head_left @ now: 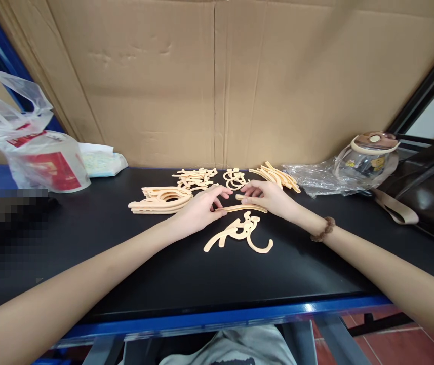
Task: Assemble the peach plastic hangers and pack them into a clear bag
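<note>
While both hands work mid-table in the head view, left hand (pixel 203 207) pinches the left end of a long beige strip (pixel 245 207), thumb against bent finger; right hand (pixel 273 199) closes fingertips on a small beige piece (pixel 240 196), just beyond the strip. Beige stack (pixel 159 206) beside left hand limits room there; hook-shaped pieces (pixel 244 233) lie near, bodyward. Black tabletop (pixel 163 284) runs on to blue front edge (pixel 239 316), well apart from both hands. Left pile (pixel 197 178), middle pile (pixel 236 181), right pile (pixel 276 175) line the cardboard wall (pixel 144 86). Flanks: bagged container (pixel 51 165) left; plastic film (pixel 311 178), clear bottle (pixel 368 162) right. Red tiled floor (pixel 395 347) below.
</note>
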A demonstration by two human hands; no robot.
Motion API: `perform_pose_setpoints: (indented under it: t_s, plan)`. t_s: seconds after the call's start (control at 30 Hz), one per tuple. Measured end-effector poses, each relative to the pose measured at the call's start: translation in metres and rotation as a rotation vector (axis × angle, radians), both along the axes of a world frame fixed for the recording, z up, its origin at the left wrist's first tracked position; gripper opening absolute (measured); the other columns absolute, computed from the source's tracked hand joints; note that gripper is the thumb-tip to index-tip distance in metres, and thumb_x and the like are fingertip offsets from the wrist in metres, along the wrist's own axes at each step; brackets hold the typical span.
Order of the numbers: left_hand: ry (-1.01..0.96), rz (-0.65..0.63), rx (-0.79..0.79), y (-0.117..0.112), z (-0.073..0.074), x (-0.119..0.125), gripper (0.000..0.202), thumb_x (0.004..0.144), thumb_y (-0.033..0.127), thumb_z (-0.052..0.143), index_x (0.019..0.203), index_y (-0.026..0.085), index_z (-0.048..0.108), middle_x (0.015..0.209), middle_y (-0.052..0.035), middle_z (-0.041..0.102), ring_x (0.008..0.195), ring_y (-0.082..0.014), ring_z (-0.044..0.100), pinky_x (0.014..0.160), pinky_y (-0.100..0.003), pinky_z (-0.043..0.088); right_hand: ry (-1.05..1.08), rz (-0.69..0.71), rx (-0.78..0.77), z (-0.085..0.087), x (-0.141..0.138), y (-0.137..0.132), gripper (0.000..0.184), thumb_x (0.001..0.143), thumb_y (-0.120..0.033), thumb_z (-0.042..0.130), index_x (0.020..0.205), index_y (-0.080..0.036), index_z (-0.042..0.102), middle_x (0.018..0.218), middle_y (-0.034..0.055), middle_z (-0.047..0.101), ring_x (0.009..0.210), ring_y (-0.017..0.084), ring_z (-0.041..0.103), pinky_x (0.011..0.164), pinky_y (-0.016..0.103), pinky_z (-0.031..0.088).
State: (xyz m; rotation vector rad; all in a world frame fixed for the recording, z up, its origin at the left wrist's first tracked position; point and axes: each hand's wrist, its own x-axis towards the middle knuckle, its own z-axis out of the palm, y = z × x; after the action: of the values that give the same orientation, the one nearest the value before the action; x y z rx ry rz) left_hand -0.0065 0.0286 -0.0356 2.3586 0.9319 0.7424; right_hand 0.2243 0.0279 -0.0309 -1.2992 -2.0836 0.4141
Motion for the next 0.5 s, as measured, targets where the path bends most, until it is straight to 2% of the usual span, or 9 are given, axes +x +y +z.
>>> perform_pose_setpoints:
  t_s: [0.13, 0.2, 0.27, 0.33, 0.4, 0.5]
  plan:
    - [0.065, 0.067, 0.097, -0.002, -0.001, 0.0, 0.036, 0.083, 0.023, 0.059, 0.118, 0.023, 0.052, 0.118, -0.0049, 0.053, 0.079, -0.0133, 0.062, 0.072, -0.03, 0.051, 0.258, 0.159, -0.229, -0.004, -0.006, 0.001, 0.036, 0.084, -0.044, 0.059, 0.108, -0.018, 0.062, 0.102, 0.0086, 0.07, 0.091, 0.019, 0.066, 0.085, 0.036, 0.051]
    - [0.119, 0.079, 0.151, -0.002, -0.001, 0.0, 0.038, 0.084, 0.026, 0.059, 0.122, 0.023, 0.052, 0.118, -0.0055, 0.054, 0.089, -0.017, 0.061, 0.078, -0.032, 0.05, 0.311, 0.204, -0.247, 0.001, -0.003, -0.002, 0.037, 0.09, -0.046, 0.049, 0.112, -0.018, 0.06, 0.109, 0.0092, 0.068, 0.098, 0.019, 0.065, 0.089, 0.037, 0.051]
    - [0.152, 0.053, 0.174, -0.001, -0.002, 0.0, 0.039, 0.086, 0.027, 0.057, 0.125, 0.023, 0.052, 0.119, -0.0056, 0.057, 0.1, -0.0197, 0.058, 0.083, -0.033, 0.048, 0.19, 0.175, -0.152, 0.01, 0.006, -0.005, 0.038, 0.09, -0.048, 0.047, 0.111, -0.019, 0.061, 0.11, 0.0089, 0.067, 0.101, 0.02, 0.063, 0.088, 0.037, 0.05]
    - [0.166, 0.022, 0.168, 0.0, -0.003, 0.001, 0.037, 0.089, 0.025, 0.053, 0.126, 0.023, 0.052, 0.116, -0.0047, 0.06, 0.104, -0.0196, 0.057, 0.086, -0.032, 0.047, -0.071, 0.09, -0.045, 0.02, 0.019, -0.008, 0.041, 0.084, -0.053, 0.055, 0.106, -0.019, 0.063, 0.103, 0.0082, 0.068, 0.093, 0.021, 0.063, 0.082, 0.037, 0.05]
    - [0.178, 0.018, 0.175, 0.0, -0.004, 0.001, 0.031, 0.091, 0.025, 0.051, 0.122, 0.022, 0.057, 0.112, -0.0042, 0.063, 0.103, -0.0193, 0.057, 0.087, -0.033, 0.046, -0.294, 0.063, -0.124, 0.027, 0.032, -0.009, 0.048, 0.076, -0.059, 0.063, 0.102, -0.018, 0.064, 0.093, 0.007, 0.068, 0.078, 0.02, 0.063, 0.069, 0.034, 0.049]
    - [0.192, 0.064, 0.194, -0.001, -0.004, 0.002, 0.023, 0.091, 0.031, 0.054, 0.109, 0.021, 0.063, 0.104, -0.004, 0.063, 0.099, -0.0203, 0.057, 0.085, -0.034, 0.045, -0.372, 0.112, -0.292, 0.032, 0.042, -0.011, 0.048, 0.072, -0.058, 0.066, 0.098, -0.017, 0.065, 0.086, 0.0056, 0.068, 0.072, 0.017, 0.061, 0.063, 0.03, 0.047]
